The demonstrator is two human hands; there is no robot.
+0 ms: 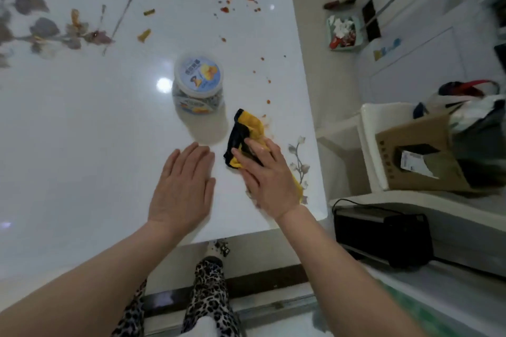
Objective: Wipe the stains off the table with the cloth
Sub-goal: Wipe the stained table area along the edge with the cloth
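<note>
Our right hand (pixel 267 178) presses flat on the yellow cloth (pixel 247 128) near the desk (pixel 82 131) edge; our left hand (pixel 183 186) rests open, empty; stains (pixel 228 4) dot the far side.

I see a glossy white table (pixel 82 145) with printed grey-brown flower patterns toward its left edge and a small one at the right edge. Reddish-orange stains (pixel 227 5) dot its far right part and trail down along the right edge. A clear plastic jar with a pale blue printed lid (pixel 198 76) stands mid-table. Just beside it toward the right edge lies a crumpled yellow and black cloth (pixel 245 131), under my right hand (pixel 267 178); my left hand (pixel 183 186) lies flat near the near edge.
</note>
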